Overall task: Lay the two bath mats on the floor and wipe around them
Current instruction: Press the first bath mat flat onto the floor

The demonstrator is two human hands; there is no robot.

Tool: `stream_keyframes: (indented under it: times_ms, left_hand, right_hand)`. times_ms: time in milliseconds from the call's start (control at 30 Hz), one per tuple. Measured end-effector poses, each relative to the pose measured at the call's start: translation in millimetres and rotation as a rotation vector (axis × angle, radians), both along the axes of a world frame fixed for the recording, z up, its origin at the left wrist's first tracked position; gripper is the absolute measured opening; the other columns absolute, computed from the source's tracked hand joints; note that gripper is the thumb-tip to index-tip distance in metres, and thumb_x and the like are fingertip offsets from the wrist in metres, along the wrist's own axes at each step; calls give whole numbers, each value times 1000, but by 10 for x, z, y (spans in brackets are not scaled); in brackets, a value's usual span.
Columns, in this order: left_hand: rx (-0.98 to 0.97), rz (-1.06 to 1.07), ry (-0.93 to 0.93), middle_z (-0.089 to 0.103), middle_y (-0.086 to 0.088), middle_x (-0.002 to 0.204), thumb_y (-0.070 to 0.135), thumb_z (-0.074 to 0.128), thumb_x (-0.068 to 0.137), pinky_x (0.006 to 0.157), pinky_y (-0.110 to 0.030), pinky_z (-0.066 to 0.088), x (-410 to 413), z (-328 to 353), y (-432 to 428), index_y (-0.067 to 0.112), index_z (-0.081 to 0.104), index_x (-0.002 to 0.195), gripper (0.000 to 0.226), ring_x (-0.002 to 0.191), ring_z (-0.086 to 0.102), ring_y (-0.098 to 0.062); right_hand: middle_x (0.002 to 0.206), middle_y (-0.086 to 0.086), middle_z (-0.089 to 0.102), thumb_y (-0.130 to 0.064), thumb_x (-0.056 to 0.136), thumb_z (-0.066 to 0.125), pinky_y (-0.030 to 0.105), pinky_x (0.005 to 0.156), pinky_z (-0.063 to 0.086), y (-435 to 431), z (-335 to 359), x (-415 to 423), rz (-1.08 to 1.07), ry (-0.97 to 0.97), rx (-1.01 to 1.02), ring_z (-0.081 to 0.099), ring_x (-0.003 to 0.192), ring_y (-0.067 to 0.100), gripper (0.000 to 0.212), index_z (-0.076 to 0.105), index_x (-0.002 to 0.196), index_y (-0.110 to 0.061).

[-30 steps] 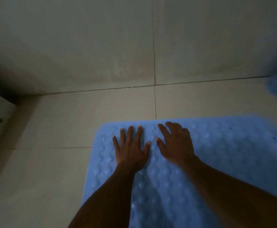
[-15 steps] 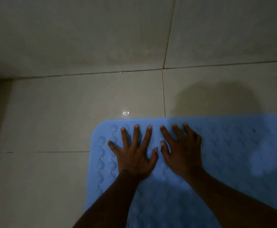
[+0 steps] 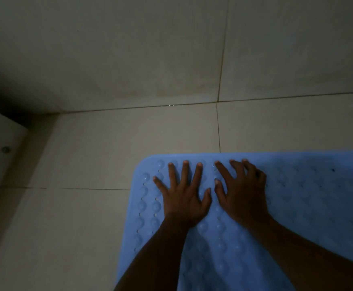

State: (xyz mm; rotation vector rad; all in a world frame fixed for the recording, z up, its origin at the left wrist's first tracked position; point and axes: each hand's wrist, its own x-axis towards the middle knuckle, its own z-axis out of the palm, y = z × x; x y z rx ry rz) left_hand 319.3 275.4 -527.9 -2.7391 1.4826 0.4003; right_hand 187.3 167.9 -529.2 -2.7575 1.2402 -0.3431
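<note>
A light blue bath mat with rows of round suction bumps lies flat on the tiled floor, filling the lower right of the view. My left hand rests palm down near the mat's far left corner, fingers spread. Just beside it, my right hand also presses flat on the mat with fingers apart. Neither hand holds anything. Only this one mat is in view.
Beige floor tiles with dark grout lines surround the mat on the left and far side. A tiled wall rises beyond. At the left edge stands a pale panel with a small round fitting, and a dark corner above it.
The view has shifted, first right and then back left; the left panel is in sight again. Both hands stay pressed on the mat's far left corner, fingers spread a little wider.
</note>
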Motion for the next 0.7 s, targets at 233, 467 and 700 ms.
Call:
stream_keyframes:
  times_ms: [233,467,700]
  left_hand:
    - [6,62,89,-16,1,170,71,-1,87,124,-51,-9,-215,166,843,38,-13,159,80,154,-22,-24]
    - [-50,89,-31,-6,-1,171,66,-2,89,126,-49,2,458,271,912,30,-3,162,82,156,-12,-25]
    - [-289,-74,1,26,-13,165,47,31,101,125,-47,17,719,-108,552,15,31,158,66,154,21,-28]
  right_hand:
    - [143,11,57,-45,90,44,56,107,37,385,37,-175,-1,-68,75,47,137,38,55,60,137,-20]
    - [145,4,56,-43,87,44,56,107,38,635,206,381,137,-34,120,48,139,31,56,57,139,-24]
    - [134,12,59,-35,87,55,48,97,40,530,46,843,162,-21,40,54,122,34,52,59,136,-19]
